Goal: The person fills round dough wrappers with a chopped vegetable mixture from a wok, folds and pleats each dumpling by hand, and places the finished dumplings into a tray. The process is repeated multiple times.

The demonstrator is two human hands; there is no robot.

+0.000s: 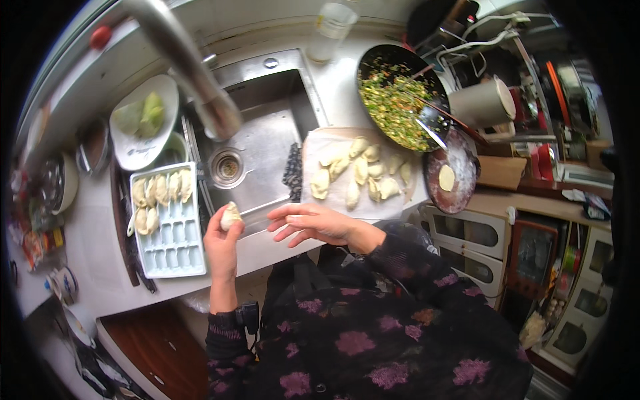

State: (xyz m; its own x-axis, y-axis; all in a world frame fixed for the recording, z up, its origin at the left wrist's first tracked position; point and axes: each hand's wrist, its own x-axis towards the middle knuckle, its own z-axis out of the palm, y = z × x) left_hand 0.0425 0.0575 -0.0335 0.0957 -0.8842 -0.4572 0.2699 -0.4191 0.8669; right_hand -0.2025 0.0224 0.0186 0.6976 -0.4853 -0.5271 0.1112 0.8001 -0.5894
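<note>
Between the fingers and thumb of my left hand (223,235) is a dumpling (230,216), held over the counter edge just right of a white compartment tray (201,250). Several dumplings (161,190) lie in that tray's upper compartments. My right hand (320,225) has its fingers spread and holds nothing, below the sink's right side. Past it, more dumplings (360,170) rest on a white cloth (320,145). A black wok (361,100) holds chopped filling (390,102) with a metal spoon (431,133) in it. One round dough wrapper (446,178) lies on a floured round board (462,160).
The steel sink (270,125) has a faucet (200,85) above it and a dark patterned cloth (292,172) at its right edge. A white dish (172,95) with a green vegetable stands left, a clear container (332,30) behind. A rack with pots is at right.
</note>
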